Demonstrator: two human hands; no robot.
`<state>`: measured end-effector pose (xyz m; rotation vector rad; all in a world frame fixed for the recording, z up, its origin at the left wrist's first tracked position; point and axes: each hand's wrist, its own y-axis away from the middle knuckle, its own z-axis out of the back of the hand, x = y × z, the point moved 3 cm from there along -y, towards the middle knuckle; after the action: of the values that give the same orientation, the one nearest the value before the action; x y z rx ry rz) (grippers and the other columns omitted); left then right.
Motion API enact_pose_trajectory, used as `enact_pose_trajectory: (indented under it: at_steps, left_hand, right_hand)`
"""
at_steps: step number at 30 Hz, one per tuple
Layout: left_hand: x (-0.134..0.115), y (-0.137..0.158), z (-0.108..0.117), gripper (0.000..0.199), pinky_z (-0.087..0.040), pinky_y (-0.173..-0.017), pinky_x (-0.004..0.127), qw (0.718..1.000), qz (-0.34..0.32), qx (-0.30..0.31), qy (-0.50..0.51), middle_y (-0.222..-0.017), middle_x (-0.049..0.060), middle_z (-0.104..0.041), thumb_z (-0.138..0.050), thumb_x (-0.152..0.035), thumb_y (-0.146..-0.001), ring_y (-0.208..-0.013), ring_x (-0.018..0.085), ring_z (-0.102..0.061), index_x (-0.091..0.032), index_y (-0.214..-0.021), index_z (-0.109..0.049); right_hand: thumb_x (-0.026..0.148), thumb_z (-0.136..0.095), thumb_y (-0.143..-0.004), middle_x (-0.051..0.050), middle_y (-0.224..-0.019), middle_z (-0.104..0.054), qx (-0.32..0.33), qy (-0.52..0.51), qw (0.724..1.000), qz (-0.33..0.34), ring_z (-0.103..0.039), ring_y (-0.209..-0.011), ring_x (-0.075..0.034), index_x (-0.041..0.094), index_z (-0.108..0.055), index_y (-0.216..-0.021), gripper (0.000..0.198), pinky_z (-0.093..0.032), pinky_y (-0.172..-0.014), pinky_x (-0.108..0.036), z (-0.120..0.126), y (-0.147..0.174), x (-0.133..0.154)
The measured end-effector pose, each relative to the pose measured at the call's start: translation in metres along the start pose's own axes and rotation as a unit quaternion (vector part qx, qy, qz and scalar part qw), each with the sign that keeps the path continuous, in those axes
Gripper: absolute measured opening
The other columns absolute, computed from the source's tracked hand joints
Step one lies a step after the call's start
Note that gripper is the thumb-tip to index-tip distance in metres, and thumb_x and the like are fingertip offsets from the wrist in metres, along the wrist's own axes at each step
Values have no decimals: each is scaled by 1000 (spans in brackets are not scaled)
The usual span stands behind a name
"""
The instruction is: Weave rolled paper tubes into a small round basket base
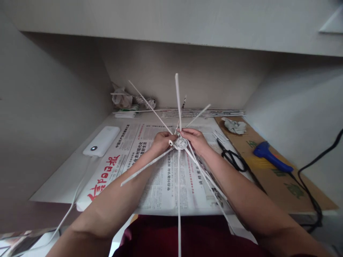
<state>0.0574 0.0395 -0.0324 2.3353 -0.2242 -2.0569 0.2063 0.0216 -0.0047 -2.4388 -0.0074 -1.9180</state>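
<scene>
A small round woven paper base sits between my hands, with several rolled paper tubes radiating from it like spokes. My left hand pinches its left upper edge, close to a short tube end. On the other side my right hand has its fingers closed on the upper right edge, at the foot of an upright tube. One long tube runs from the base toward my body. Fingertips of both hands are partly hidden behind the weaving.
Newspaper covers the tabletop. A white power bank with a cable lies left. Black scissors, crumpled paper and a blue glue gun are right, partly on cardboard. Spare paper tubes lie along the back wall.
</scene>
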Motion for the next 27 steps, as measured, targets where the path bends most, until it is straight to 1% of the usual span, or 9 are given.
enact_pose_trajectory:
  at_steps: [2, 6, 11, 13, 16, 18, 21, 24, 27]
  left_hand:
    - [-4, 3, -1, 32, -26, -39, 23, 1000, -3, 7, 10, -40, -3, -50, -83, -34, -61, -35, 8, -40, -16, -54, -58]
    - [-14, 10, -6, 33, -26, -38, 23, 999, -5, 12, 39, -41, -2, -50, -83, -31, -62, -34, 7, -40, -16, -52, -56]
    - [-12, 8, -3, 31, -33, -41, 23, 999, -14, 7, 46, -49, -1, -57, -86, -35, -58, -40, 8, -45, -13, -60, -65]
    - [-8, 4, 0, 33, -35, -42, 23, 999, -30, 11, 17, -51, 0, -59, -87, -38, -56, -42, 8, -47, -13, -63, -67]
    - [-5, 1, 4, 33, -34, -43, 22, 997, -59, 24, -33, -53, 0, -60, -88, -39, -55, -44, 8, -48, -13, -65, -70]
    - [-7, 2, 3, 33, -34, -42, 21, 997, -60, 41, -27, -52, -1, -58, -87, -39, -56, -43, 7, -46, -13, -65, -70]
    - [-14, 6, -1, 33, -34, -41, 22, 998, -19, 60, 22, -53, -1, -59, -89, -35, -54, -43, 7, -47, -12, -67, -70]
    - [-18, 11, -4, 33, -33, -40, 21, 997, 15, 63, 41, -52, 0, -59, -90, -32, -50, -42, 7, -47, -12, -67, -70]
    - [-19, 11, -4, 33, -31, -39, 21, 997, 25, 70, 34, -50, 0, -59, -91, -31, -50, -40, 6, -45, -11, -68, -71]
  right_hand:
    - [38, -85, -58, -2, -81, -75, -3, 2, 1000, -2, -65, -72, -16, 17, -76, -87, 36, -50, -71, -28, 1, -2, -2]
    - [37, -85, -56, 2, -63, -68, -51, -2, 999, -1, -60, -57, -12, 17, -70, -73, 30, -49, -58, -25, 5, -3, -2]
    - [32, -88, -54, 1, -55, -64, -44, 50, 994, -90, -54, -43, -12, 17, -62, -65, 31, -42, -38, -23, 6, 1, 0]
    - [29, -87, -55, 1, -54, -64, -53, 60, 992, -100, -54, -42, -13, 17, -61, -64, 30, -41, -35, -23, 7, 3, 0]
    - [26, -87, -58, 1, -54, -64, -51, 53, 992, -103, -56, -42, -13, 17, -60, -63, 29, -43, -36, -23, 7, 2, -1]
    - [25, -87, -58, 1, -54, -64, -39, 37, 993, -106, -56, -42, -12, 17, -60, -64, 28, -46, -39, -23, 8, 0, -3]
    - [23, -88, -55, 0, -58, -68, -10, 8, 994, -111, -59, -47, -14, 17, -64, -70, 29, -50, -46, -25, 10, -2, -5]
    - [25, -90, -53, -2, -65, -71, 22, -6, 993, -118, -63, -53, -15, 16, -68, -78, 35, -52, -51, -27, 11, -3, -5]
    - [28, -92, -48, -2, -64, -70, 14, 11, 995, -102, -63, -53, -15, 15, -68, -74, 38, -52, -53, -27, 11, -2, -3]
